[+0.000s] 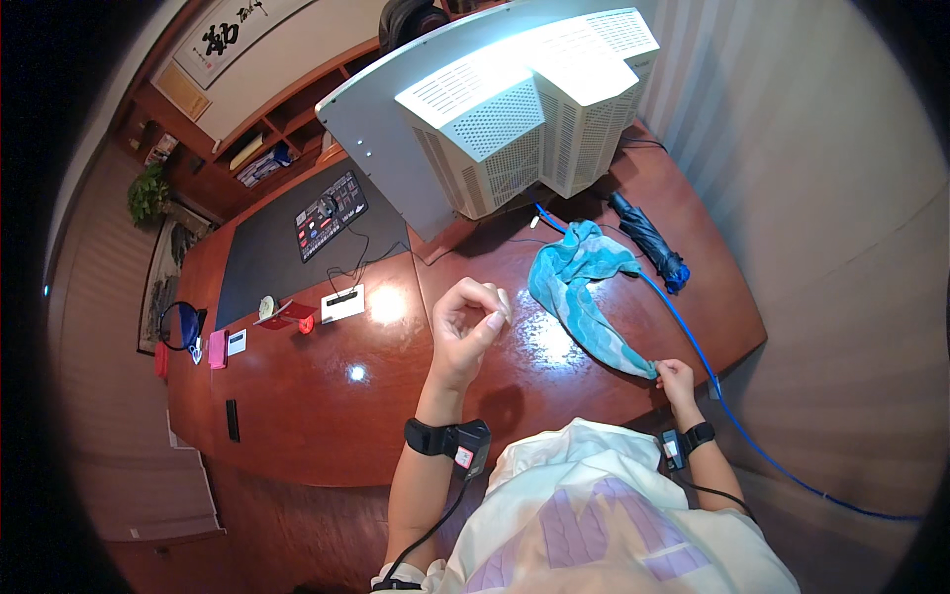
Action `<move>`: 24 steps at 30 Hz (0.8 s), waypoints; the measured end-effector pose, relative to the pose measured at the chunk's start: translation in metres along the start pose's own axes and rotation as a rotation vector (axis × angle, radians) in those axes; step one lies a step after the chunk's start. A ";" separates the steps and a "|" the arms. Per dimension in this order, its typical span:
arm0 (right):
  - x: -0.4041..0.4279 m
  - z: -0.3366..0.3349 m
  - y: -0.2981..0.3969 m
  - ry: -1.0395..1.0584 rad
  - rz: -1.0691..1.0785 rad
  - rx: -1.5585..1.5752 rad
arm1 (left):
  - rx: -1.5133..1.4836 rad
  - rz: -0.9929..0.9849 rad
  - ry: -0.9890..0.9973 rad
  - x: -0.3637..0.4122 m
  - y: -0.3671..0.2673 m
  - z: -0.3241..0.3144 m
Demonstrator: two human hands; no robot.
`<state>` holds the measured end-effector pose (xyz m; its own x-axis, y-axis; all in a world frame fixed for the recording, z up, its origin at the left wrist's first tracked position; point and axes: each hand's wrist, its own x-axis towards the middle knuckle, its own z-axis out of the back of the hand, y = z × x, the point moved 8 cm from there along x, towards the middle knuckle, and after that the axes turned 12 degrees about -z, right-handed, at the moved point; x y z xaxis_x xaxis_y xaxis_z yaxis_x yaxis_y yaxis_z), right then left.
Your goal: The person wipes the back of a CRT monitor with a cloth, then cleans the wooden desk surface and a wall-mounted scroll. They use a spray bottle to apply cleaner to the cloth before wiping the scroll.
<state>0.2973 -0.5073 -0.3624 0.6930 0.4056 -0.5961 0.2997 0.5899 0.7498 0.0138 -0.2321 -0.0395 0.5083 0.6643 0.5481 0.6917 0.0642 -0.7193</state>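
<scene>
My right hand (675, 379) pinches the near corner of a teal and white patterned cloth (560, 263) at the right of a reddish wooden desk (297, 401). From that corner the cloth stretches away in a narrow, bunched strip, its far part crumpled on the desk. My left hand (469, 319) is raised over the desk, apart from the cloth, fingers curled against the thumb with nothing visible in them. A blue cable (683, 327) passes under the cloth and runs off past the desk's right edge.
A large monitor (512, 119) seen from behind stands beyond the cloth. A folded dark umbrella (649, 241) lies right of it. Leftward are a sticker-covered laptop (330, 215) on a dark desk pad (252, 260), small red flags (289, 315) and a black phone-like object (233, 421).
</scene>
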 end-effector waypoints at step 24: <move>-0.007 -0.077 0.164 -0.103 0.702 -0.531 | 0.576 0.527 -0.477 -0.148 0.083 0.194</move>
<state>0.2913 -0.3594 -0.2576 0.6662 0.7458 -0.0008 -0.5430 0.4858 0.6850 -0.1032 -0.1804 -0.2635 0.3309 0.9421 -0.0545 0.0019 -0.0584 -0.9983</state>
